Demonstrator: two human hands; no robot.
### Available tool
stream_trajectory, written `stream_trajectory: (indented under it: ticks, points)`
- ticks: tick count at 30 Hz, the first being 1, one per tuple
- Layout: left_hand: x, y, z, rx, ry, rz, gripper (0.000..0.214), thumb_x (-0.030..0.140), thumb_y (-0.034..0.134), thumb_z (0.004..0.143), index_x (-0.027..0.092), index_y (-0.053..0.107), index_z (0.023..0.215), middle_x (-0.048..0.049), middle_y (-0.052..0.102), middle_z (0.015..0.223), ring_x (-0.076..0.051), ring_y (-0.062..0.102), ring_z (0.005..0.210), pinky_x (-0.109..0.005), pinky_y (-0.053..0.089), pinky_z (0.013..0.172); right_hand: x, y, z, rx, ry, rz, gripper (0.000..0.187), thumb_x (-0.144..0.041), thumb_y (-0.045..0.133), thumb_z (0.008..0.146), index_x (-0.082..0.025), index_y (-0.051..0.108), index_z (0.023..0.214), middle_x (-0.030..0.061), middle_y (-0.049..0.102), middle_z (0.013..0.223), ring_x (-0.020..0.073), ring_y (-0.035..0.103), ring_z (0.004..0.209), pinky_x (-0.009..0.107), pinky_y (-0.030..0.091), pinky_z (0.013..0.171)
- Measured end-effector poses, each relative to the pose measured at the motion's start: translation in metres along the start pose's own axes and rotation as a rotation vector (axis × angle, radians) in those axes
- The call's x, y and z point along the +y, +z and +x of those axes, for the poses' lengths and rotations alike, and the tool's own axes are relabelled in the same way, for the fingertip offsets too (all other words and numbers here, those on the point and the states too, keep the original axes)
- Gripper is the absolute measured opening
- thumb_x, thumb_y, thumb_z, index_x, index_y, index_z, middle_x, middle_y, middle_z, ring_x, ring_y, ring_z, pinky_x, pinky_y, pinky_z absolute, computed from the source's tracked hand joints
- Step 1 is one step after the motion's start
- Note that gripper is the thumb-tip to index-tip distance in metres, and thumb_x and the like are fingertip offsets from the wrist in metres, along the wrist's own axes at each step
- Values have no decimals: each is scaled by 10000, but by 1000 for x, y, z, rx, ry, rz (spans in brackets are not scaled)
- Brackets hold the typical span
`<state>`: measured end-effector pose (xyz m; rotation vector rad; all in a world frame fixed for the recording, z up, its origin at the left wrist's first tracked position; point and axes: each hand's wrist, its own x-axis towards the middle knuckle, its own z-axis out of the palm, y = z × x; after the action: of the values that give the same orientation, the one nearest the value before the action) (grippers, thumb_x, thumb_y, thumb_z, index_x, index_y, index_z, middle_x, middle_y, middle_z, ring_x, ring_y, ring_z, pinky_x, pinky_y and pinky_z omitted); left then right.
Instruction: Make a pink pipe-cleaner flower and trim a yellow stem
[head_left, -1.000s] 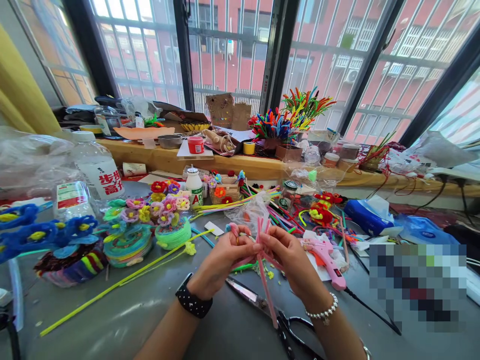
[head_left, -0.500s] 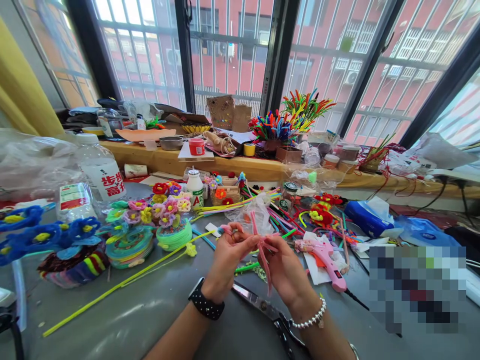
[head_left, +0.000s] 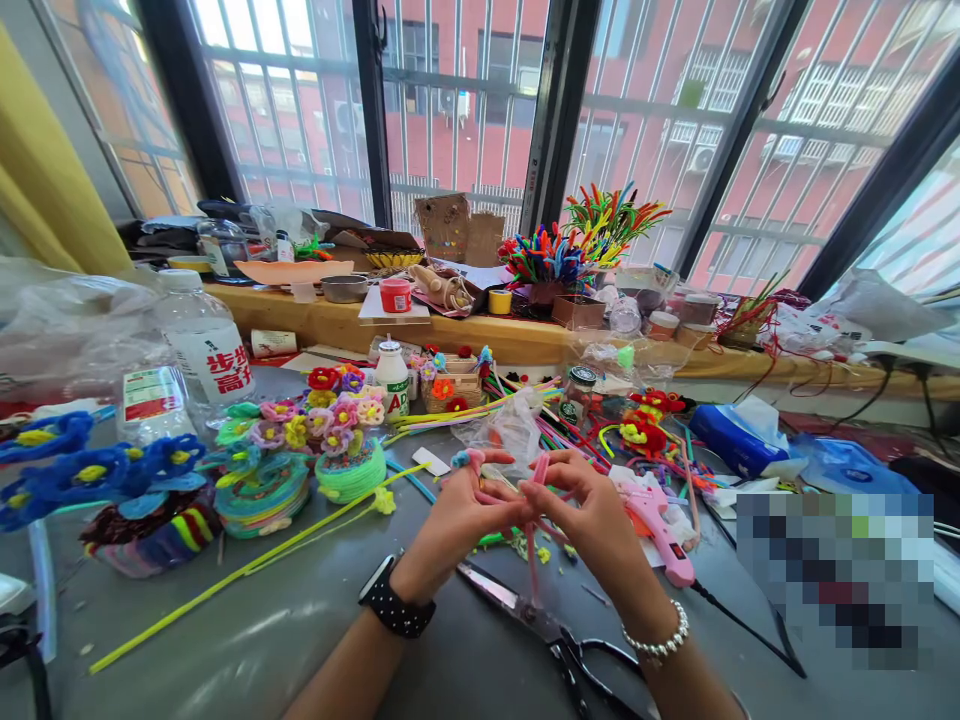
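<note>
Pinching pink stems point(head_left: 533, 568), left grip point(head_left: 459, 520) and right grip point(head_left: 589, 510) close together, scissors point(head_left: 546, 625) beneath, grey tabletop point(head_left: 240, 650) stretching left

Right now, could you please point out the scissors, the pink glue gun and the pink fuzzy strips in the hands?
Scissors point(head_left: 547, 626): head view, near the pivot.
Pink glue gun point(head_left: 664, 528): head view, on the handle.
Pink fuzzy strips point(head_left: 533, 562): head view, on a hanging length.
</note>
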<state>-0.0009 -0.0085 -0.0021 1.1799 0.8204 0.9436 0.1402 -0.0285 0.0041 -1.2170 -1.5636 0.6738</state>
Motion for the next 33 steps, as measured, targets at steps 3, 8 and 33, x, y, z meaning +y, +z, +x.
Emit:
stream_trajectory:
  ticks: [3,8,33]
  points:
    - [-1,0,0,23,-45,-108,529,216,694,544,140,394,973,-14,626,644,-157,603,647,-242,430,572,3,2,0,73,19,74,200,-319,582,678,-161,594,557,27,558,736,157,520,726,261,384,654]
    - [-5,5,1,-119,-64,-346,449,194,666,596,140,449,986,-91,625,888,-176,582,824,-305,407,769,11,4,0,228,106,273,189,-331,551,709,-158,582,641,-21,548,576,113,486,558,230,376,561]
    - [-16,7,8,91,-46,-138,254,336,693,511,123,608,621,-12,611,580,-128,553,566,-254,420,610,6,-2,4,-2,271,558,126,-269,631,639,-143,631,646,-9,599,626,124,528,643,221,396,643]
